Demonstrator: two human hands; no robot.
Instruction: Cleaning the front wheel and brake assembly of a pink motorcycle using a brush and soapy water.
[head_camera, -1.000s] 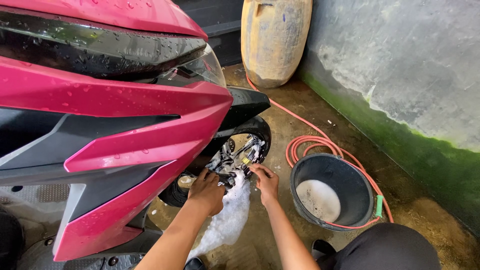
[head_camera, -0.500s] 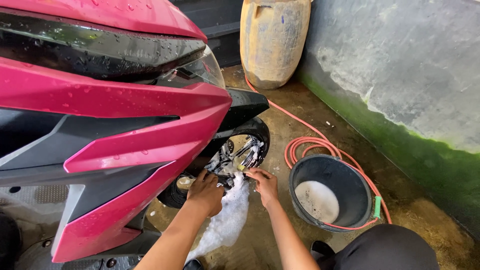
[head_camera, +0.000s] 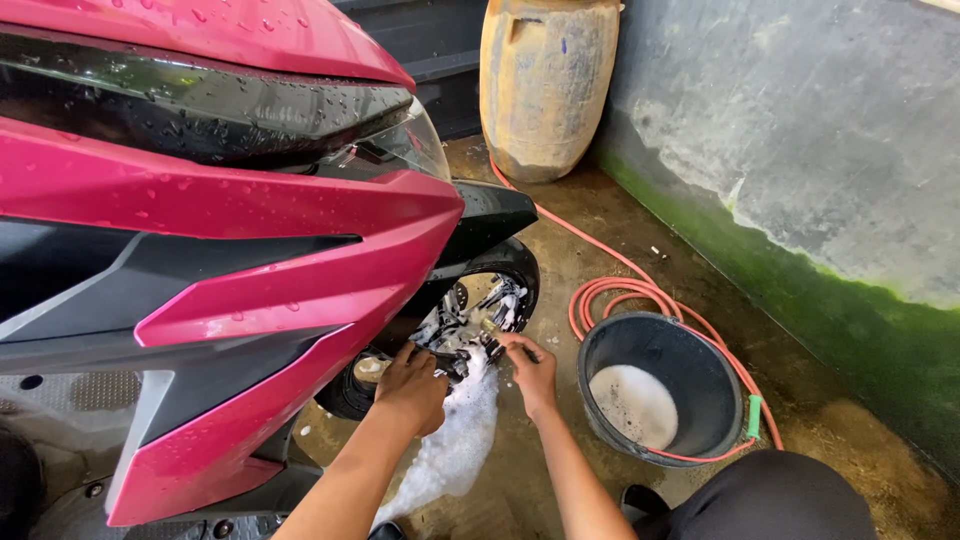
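Scrubbing of the soapy front wheel (head_camera: 470, 320) is under way; left hand (head_camera: 412, 385) and right hand (head_camera: 532, 370) are curled, grip contents indiscernible; foam must be worked around the spokes.

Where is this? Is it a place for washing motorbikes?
Probably yes, a simple wash spot, perhaps a yard. A wet pink scooter stands on a damp concrete floor. Both hands are at its soapy front wheel, with a bucket of suds and an orange hose close by.
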